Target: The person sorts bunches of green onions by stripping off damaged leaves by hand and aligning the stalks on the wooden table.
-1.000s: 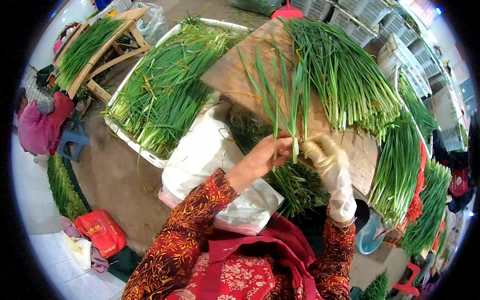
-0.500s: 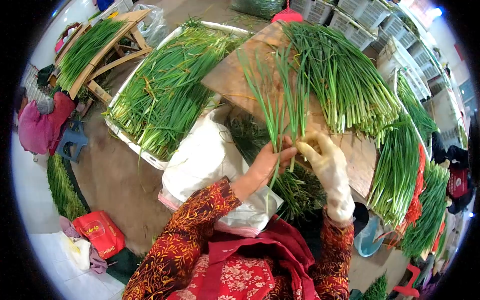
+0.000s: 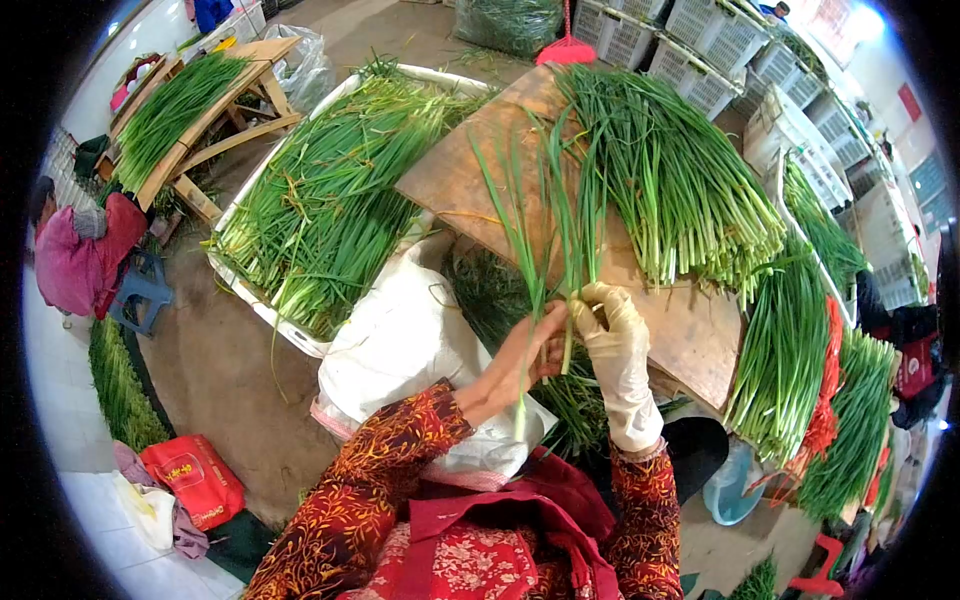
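Observation:
A few garlic chives (image 3: 530, 255) stand upright in my bare left hand (image 3: 515, 365), whose fingers are closed round their lower stems. My right hand (image 3: 615, 350), in a pale glove, is beside it with thumb and fingertips pinched on chive stems at the same height. Both hands are over the near edge of a wooden board (image 3: 460, 180). A large pile of chives (image 3: 680, 190) covers the board's right part, pale stem ends towards me. Below the hands lie a white sack (image 3: 385, 350) and dark loose greens (image 3: 575, 405).
A white crate (image 3: 285, 325) heaped with chives stands left of the board. Bundled chives (image 3: 785, 350) with red ties (image 3: 825, 390) lie to the right. A blue basin (image 3: 732, 490) is at lower right. Stacked crates (image 3: 710, 40) fill the back. Another person (image 3: 75, 255) is at far left.
My right hand has shifted left and slightly down, and its fingertips have closed in on the stems. My left hand has lowered a little with the chives. The whole view has shifted slightly.

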Motion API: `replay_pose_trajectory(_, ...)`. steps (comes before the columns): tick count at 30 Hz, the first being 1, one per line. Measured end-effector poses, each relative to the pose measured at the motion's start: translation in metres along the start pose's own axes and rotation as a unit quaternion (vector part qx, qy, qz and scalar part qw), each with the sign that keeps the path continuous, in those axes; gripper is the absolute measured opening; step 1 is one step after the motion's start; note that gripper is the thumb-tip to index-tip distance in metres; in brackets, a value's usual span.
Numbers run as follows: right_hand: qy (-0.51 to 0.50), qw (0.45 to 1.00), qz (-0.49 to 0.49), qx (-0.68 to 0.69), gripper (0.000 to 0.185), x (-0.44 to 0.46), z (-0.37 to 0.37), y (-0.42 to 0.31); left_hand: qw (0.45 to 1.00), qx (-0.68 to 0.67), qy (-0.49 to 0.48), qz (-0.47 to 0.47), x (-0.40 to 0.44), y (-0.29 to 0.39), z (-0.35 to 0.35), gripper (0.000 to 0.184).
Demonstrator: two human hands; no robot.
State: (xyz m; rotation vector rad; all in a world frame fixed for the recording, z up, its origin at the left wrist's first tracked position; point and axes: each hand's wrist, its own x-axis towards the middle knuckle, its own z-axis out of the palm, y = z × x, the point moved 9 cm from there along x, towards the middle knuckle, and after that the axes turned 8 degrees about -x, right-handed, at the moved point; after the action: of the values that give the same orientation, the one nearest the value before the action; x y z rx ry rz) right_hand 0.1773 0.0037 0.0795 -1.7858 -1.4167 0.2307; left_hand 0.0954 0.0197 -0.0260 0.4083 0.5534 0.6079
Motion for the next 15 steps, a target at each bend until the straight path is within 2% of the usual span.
replay_pose_trajectory(1, 0.000, 1.000, -0.001, 0.000, 0.011, -0.003, 0.001, -0.001, 0.999, -0.012, 0.034, -0.027, 0.000, -0.002, -0.004, 0.018)
replay_pose_trajectory(2, -0.015, 0.999, -0.030, 0.029, 0.013, -0.006, 0.004, -0.007, 1.000, -0.005, -0.019, 0.006, 0.000, 0.003, 0.004, 0.024)
replay_pose_trajectory(3, -0.029, 0.996, -0.058, 0.059, 0.015, -0.010, 0.006, -0.012, 1.000, -0.004, -0.020, 0.006, 0.001, 0.006, 0.001, 0.024)
replay_pose_trajectory(5, -0.022, 0.985, -0.165, -0.041, 0.020, -0.021, 0.003, -0.035, 0.999, 0.033, -0.015, -0.015, 0.004, 0.008, -0.008, 0.034)
replay_pose_trajectory(6, -0.035, 0.981, -0.185, -0.039, 0.020, -0.027, 0.002, -0.040, 0.999, 0.033, 0.000, -0.008, 0.007, 0.009, -0.011, 0.042)
replay_pose_trajectory(7, -0.050, 0.977, -0.204, -0.037, 0.021, -0.034, 0.004, -0.043, 0.998, 0.030, -0.044, 0.018, 0.001, 0.018, -0.001, 0.046)
replay_pose_trajectory(9, -0.103, 0.969, -0.220, -0.040, 0.021, -0.048, 0.011, -0.043, 0.996, 0.078, -0.035, 0.020, -0.003, 0.023, -0.004, 0.046)
replay_pose_trajectory(10, -0.150, 0.963, -0.220, -0.040, 0.020, -0.057, 0.017, -0.042, 0.996, 0.077, -0.035, 0.018, -0.003, 0.023, -0.005, 0.046)
replay_pose_trajectory(12, -0.225, 0.946, -0.233, -0.014, 0.020, -0.083, 0.032, -0.038, 0.991, 0.134, 0.017, 0.025, -0.001, 0.029, -0.015, 0.033)
replay_pose_trajectory(13, -0.351, 0.910, -0.219, -0.019, 0.014, -0.103, 0.050, -0.033, 0.987, 0.149, 0.035, 0.058, 0.006, 0.033, -0.023, 0.032)
replay_pose_trajectory(15, -0.539, 0.829, -0.149, -0.002, 0.017, -0.144, 0.067, -0.030, 0.978, 0.142, 0.032, 0.152, -0.003, 0.070, -0.004, 0.035)
